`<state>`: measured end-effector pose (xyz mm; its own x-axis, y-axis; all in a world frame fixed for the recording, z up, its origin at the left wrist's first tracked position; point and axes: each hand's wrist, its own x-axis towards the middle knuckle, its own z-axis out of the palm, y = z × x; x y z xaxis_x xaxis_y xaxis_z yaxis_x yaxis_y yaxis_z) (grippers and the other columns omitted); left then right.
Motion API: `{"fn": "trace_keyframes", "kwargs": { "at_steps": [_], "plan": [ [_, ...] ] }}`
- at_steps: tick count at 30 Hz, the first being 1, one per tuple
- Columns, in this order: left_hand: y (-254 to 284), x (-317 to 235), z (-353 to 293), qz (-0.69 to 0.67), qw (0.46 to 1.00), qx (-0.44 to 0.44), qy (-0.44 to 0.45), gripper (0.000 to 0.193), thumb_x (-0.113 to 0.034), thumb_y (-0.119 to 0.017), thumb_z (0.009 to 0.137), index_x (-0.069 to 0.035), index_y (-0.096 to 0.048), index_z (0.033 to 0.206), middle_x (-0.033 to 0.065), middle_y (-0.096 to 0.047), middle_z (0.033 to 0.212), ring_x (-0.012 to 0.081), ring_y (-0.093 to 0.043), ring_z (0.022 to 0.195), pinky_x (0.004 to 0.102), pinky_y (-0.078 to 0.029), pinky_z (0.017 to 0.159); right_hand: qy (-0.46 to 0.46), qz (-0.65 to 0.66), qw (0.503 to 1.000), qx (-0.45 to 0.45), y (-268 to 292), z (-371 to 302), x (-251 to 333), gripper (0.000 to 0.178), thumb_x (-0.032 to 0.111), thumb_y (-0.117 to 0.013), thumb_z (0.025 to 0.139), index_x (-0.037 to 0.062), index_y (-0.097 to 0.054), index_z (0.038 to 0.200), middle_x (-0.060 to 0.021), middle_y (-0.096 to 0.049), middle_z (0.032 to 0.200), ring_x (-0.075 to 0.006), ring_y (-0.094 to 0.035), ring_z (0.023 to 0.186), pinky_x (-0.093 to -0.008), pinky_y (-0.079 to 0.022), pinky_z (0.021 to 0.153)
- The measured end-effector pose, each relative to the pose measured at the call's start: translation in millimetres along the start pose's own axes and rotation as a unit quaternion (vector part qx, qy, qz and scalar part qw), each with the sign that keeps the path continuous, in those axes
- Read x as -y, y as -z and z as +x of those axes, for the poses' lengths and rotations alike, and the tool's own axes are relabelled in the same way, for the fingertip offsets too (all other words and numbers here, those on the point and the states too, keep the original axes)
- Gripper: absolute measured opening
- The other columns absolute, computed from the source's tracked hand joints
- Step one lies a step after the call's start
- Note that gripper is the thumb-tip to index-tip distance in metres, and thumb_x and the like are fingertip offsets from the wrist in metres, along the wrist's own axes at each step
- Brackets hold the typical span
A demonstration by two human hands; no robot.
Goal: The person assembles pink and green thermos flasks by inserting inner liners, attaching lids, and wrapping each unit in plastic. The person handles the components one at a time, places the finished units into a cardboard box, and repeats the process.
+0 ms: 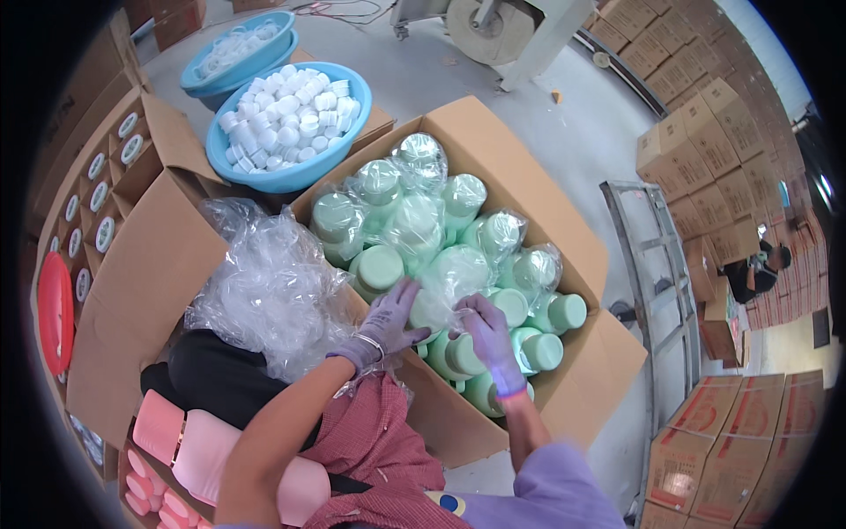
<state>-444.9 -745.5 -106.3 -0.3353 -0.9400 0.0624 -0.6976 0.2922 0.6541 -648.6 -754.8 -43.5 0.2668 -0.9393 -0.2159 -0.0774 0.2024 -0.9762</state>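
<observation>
Both of my hands wear thin purple gloves above a cardboard box (564, 234) packed with mint-green bottles (381, 266), several of them wrapped in clear plastic bags. My right hand (490, 342) has its fingers pinched on the gathered edge of a clear plastic bag (456, 271) around one green bottle near the middle. To its left, my left hand (385, 326) rests over the box's near side with fingers spread, close to a bottle. A large pink bottle (231, 458) lies across my lap. What is under my fingertips is partly hidden.
A heap of clear plastic bags (269, 282) lies left of the box. Behind it stands a blue basin (220, 159) of white caps. A divided carton (132, 300) with a red lid (55, 313) is at the left. A metal frame (648, 291) and stacked cartons (727, 450) stand right; a person (758, 271) is far off.
</observation>
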Motion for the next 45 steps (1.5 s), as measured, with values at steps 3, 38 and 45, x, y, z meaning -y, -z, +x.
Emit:
{"fn": "trace_keyframes", "kwargs": {
  "at_steps": [3,38,45],
  "plan": [
    [13,2,-5,-0.258,0.959,-0.107,-0.051,0.07,-0.032,-0.071,0.08,-0.004,-0.046,0.139,0.0243,-0.044,0.143,0.0401,-0.046,0.129,0.0433,-0.039,0.107,0.318,-0.283,0.897,0.123,-45,-16,68,0.013,0.001,-0.059,0.088,-0.0005,-0.064,0.1,-0.0064,-0.067,0.094,-0.0189,-0.064,0.088,-0.0347,-0.052,0.076],
    [-9,70,-21,-0.201,0.979,0.035,-0.011,0.041,-0.029,-0.06,0.086,-0.008,-0.062,0.121,0.012,-0.058,0.123,0.0293,-0.055,0.116,0.04,-0.043,0.103,0.508,-0.467,0.721,0.06,-92,114,119,0.043,0.043,-0.064,0.089,0.0179,-0.061,0.124,-0.0103,-0.057,0.131,-0.0307,-0.051,0.125,-0.052,-0.037,0.105],
    [143,-54,-79,0.07,0.916,0.307,-0.248,0.028,-0.031,-0.055,0.089,-0.009,-0.071,0.085,0.0115,-0.067,0.09,0.0298,-0.063,0.09,0.0423,-0.048,0.088,0.228,-0.656,0.708,0.125,19,178,-41,0.057,0.045,-0.055,0.094,0.0197,-0.046,0.144,-0.0116,-0.036,0.155,-0.0368,-0.027,0.145,-0.0585,-0.023,0.115]
  ]
}}
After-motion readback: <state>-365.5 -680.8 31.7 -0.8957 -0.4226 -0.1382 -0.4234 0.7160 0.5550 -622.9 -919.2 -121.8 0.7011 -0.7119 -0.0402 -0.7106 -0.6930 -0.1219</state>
